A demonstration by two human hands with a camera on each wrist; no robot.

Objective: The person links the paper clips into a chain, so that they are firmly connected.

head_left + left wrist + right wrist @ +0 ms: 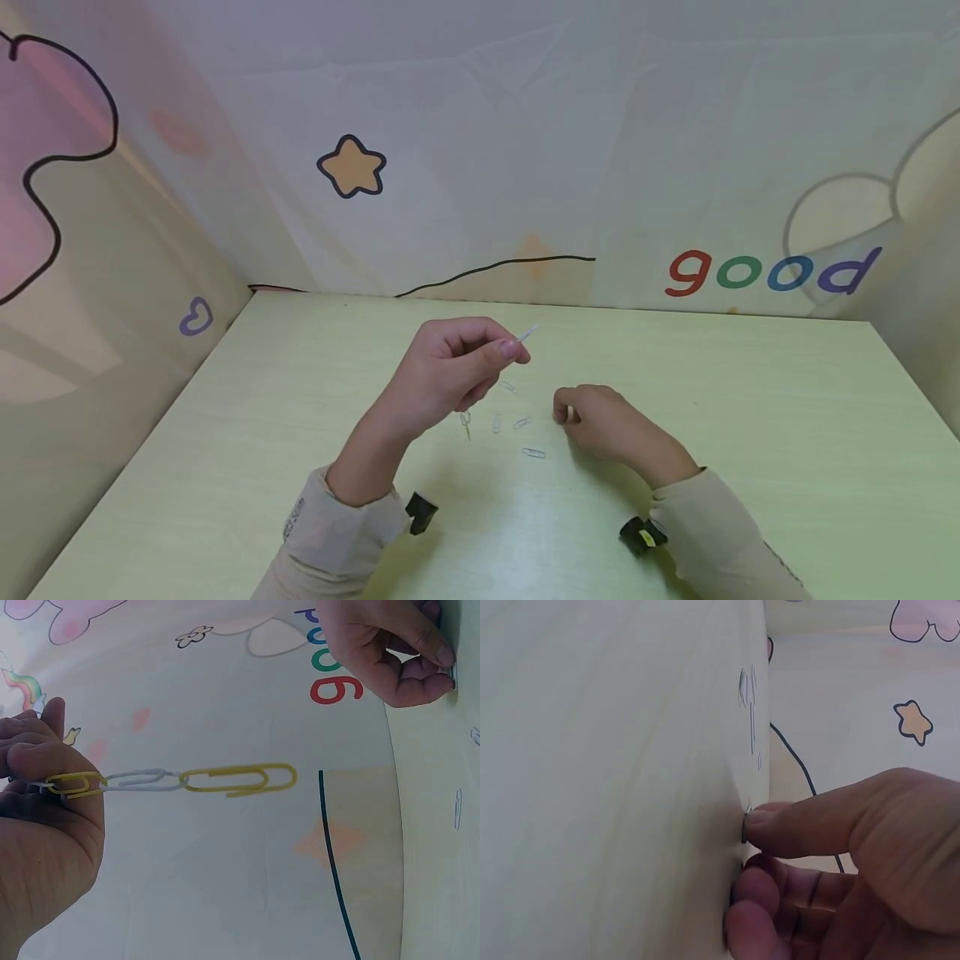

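Left wrist view: left hand [45,802] pinches a paper-clip chain [176,780], raised clear of the bench [750,433]; right hand [607,425] pinches a loose clip [452,673] against the bench. Further loose clips [525,437] lie between both hands.

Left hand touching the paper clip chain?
Touching. Left wrist view: the left hand pinches the yellow end link of the paper clip chain between thumb and fingers.

Chain [172,780] of 3 clips, yellow-silver-yellow, held aloft horizontally

Yellow and silver paperclip chain [180,780], pale green table [750,433].
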